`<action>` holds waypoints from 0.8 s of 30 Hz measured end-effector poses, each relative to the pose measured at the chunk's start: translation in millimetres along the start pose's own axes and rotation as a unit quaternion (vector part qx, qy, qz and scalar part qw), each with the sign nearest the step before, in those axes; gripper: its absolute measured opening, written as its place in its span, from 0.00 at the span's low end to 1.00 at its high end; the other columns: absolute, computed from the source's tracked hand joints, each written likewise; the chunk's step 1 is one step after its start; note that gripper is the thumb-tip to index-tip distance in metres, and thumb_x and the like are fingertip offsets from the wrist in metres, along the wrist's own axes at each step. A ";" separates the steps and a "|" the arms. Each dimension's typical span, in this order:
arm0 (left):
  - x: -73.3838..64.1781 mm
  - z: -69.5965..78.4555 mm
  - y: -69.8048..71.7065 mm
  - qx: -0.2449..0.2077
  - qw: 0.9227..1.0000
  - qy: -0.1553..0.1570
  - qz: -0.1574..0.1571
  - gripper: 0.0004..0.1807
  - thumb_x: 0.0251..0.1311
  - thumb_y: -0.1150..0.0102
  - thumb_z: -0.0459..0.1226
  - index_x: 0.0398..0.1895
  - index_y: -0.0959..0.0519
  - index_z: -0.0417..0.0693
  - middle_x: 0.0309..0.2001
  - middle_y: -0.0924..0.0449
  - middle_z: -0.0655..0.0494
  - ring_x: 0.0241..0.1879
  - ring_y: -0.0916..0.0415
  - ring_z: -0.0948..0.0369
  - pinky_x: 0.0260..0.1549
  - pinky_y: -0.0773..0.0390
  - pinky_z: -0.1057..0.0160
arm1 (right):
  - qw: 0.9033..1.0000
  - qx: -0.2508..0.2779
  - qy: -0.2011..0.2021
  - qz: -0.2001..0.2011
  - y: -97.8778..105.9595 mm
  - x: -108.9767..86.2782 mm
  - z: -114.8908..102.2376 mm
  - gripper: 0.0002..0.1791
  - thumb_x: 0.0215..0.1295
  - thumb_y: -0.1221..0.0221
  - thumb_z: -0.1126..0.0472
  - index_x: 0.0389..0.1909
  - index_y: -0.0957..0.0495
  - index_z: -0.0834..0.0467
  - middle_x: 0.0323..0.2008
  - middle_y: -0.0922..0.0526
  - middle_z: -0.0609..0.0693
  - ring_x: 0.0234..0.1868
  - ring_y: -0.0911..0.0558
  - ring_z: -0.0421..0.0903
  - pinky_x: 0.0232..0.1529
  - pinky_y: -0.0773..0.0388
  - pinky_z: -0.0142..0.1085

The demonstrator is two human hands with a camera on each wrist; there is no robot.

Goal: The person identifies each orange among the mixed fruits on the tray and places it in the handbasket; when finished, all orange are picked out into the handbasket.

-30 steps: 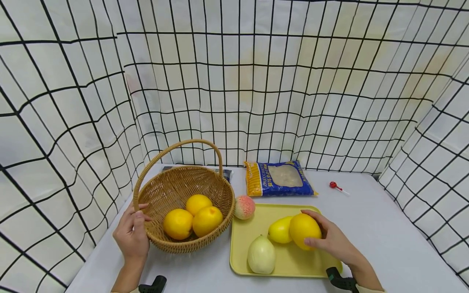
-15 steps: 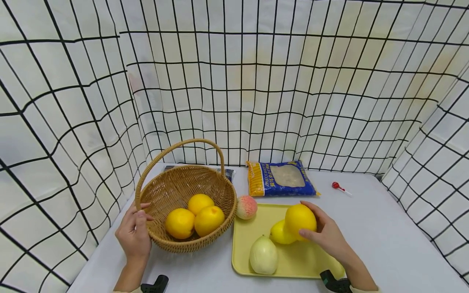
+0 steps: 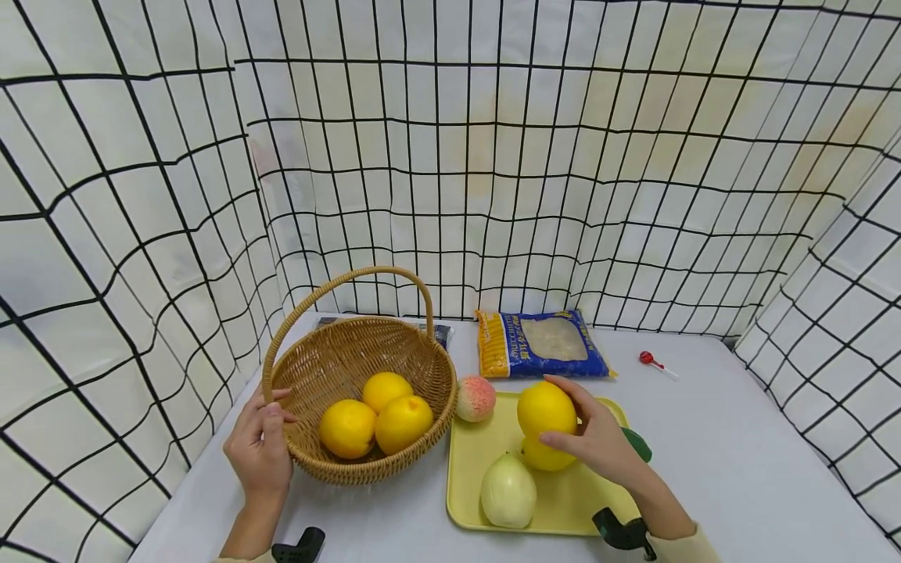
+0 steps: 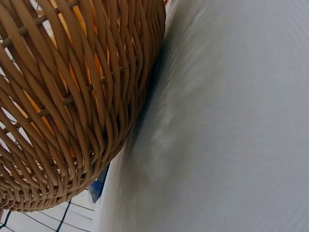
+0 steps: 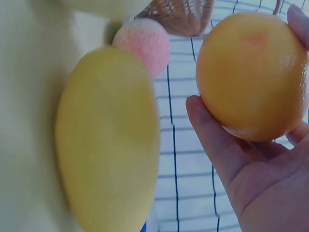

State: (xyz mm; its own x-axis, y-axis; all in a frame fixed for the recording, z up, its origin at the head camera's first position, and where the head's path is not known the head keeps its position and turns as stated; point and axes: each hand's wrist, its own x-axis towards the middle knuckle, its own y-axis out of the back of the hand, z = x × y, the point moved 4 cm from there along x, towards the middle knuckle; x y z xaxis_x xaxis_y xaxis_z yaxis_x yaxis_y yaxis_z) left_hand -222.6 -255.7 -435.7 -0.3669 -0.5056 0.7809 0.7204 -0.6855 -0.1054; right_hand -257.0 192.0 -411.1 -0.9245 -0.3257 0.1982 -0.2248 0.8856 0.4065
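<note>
In the head view my left hand (image 3: 259,452) grips the left rim of a wicker basket (image 3: 303,367), by the foot of its arched handle. Several oranges, among them a front one (image 3: 348,428), lie in the basket. My right hand (image 3: 601,444) holds another orange (image 3: 546,408) between thumb and fingers, above the yellow tray (image 3: 468,500). Below that orange, partly hidden, is a yellow oval fruit (image 3: 549,455); it looms large beside the hand in the right wrist view. A pale green pear-shaped fruit (image 3: 508,493) sits at the tray's front. The left wrist view shows the basket's woven side (image 4: 72,111).
A pink-and-cream peach (image 3: 476,399) is between basket and tray. Behind the tray lies a blue and yellow pasta bag (image 3: 549,344). A red lollipop (image 3: 649,360) lies at right. A dark green item (image 3: 637,444) shows behind my right hand. Gridded cloth walls (image 3: 450,195) surround the table.
My right hand has carried the orange left and slightly up, over the yellow fruit, uncovering the dark green item at the tray's right. My left hand keeps its grip on the basket.
</note>
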 end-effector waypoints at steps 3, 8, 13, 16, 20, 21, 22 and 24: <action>-0.3 0.5 0.2 0.000 1.000 0.001 0.000 0.20 0.63 0.51 0.29 0.11 0.24 0.36 0.34 0.19 0.35 0.58 0.24 0.59 0.62 0.30 0.67 | 1.000 0.002 -0.005 -0.007 -9.2 7.7 -7.1 0.42 0.56 0.30 0.56 0.70 0.39 0.42 0.64 0.31 0.54 0.54 0.24 0.56 0.48 0.19 0.36; -0.4 1.2 -0.2 0.005 1.000 0.006 -0.002 0.20 0.63 0.51 0.30 0.11 0.23 0.37 0.34 0.19 0.37 0.59 0.24 0.59 0.61 0.29 0.68 | 1.000 0.022 0.000 -0.015 -25.7 19.5 -17.4 0.42 0.55 0.30 0.57 0.70 0.38 0.42 0.63 0.30 0.54 0.52 0.23 0.55 0.46 0.17 0.37; -0.1 2.0 -0.4 0.006 1.000 0.006 -0.003 0.20 0.63 0.51 0.30 0.12 0.23 0.39 0.35 0.18 0.38 0.59 0.24 0.58 0.60 0.29 0.68 | 0.998 0.051 0.020 -0.030 -43.3 28.1 -29.0 0.41 0.56 0.30 0.59 0.70 0.38 0.47 0.64 0.31 0.57 0.52 0.23 0.56 0.44 0.16 0.37; 0.1 2.6 -0.3 0.005 1.000 0.005 -0.003 0.20 0.63 0.51 0.31 0.12 0.23 0.38 0.35 0.18 0.38 0.59 0.24 0.58 0.60 0.29 0.68 | 0.997 0.063 0.027 -0.033 -53.4 32.8 -38.1 0.41 0.56 0.30 0.59 0.70 0.37 0.48 0.65 0.31 0.56 0.53 0.23 0.55 0.44 0.16 0.37; 0.4 3.2 -0.3 0.002 1.000 0.003 -0.004 0.20 0.64 0.50 0.31 0.12 0.23 0.35 0.35 0.19 0.37 0.60 0.25 0.57 0.61 0.29 0.67 | 0.996 0.075 0.032 -0.024 -64.5 38.6 -49.7 0.41 0.55 0.30 0.60 0.70 0.37 0.47 0.63 0.29 0.54 0.53 0.23 0.54 0.44 0.17 0.37; 0.5 3.3 -0.3 0.001 1.000 0.003 -0.004 0.20 0.64 0.50 0.31 0.12 0.24 0.35 0.35 0.19 0.37 0.60 0.25 0.57 0.61 0.29 0.67 | 0.996 0.079 0.032 -0.023 -67.1 39.9 -52.5 0.41 0.55 0.30 0.60 0.70 0.37 0.47 0.63 0.29 0.54 0.53 0.23 0.54 0.44 0.16 0.38; 0.6 3.3 -0.2 0.001 1.000 0.003 -0.003 0.20 0.64 0.50 0.31 0.12 0.24 0.35 0.35 0.19 0.37 0.60 0.25 0.57 0.61 0.29 0.67 | 0.996 0.083 0.033 -0.022 -69.8 41.2 -54.9 0.42 0.55 0.30 0.60 0.70 0.37 0.46 0.63 0.29 0.53 0.53 0.23 0.54 0.45 0.16 0.38; 0.6 3.2 0.1 0.002 1.000 0.003 -0.002 0.20 0.64 0.50 0.31 0.12 0.24 0.36 0.35 0.18 0.37 0.59 0.25 0.57 0.61 0.29 0.67 | 0.995 0.091 0.035 -0.022 -75.1 43.6 -60.2 0.41 0.55 0.30 0.59 0.70 0.36 0.44 0.63 0.29 0.52 0.53 0.23 0.54 0.45 0.16 0.39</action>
State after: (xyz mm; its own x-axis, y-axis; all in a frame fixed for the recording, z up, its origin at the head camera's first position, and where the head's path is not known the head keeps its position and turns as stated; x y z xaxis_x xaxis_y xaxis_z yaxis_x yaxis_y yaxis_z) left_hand -220.9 -254.4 -433.2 -0.3732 -0.5056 0.7779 0.7210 -0.6857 -0.0998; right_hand -261.8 91.4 -379.3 -0.8898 -0.3829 0.2482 -0.3230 0.9127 0.2502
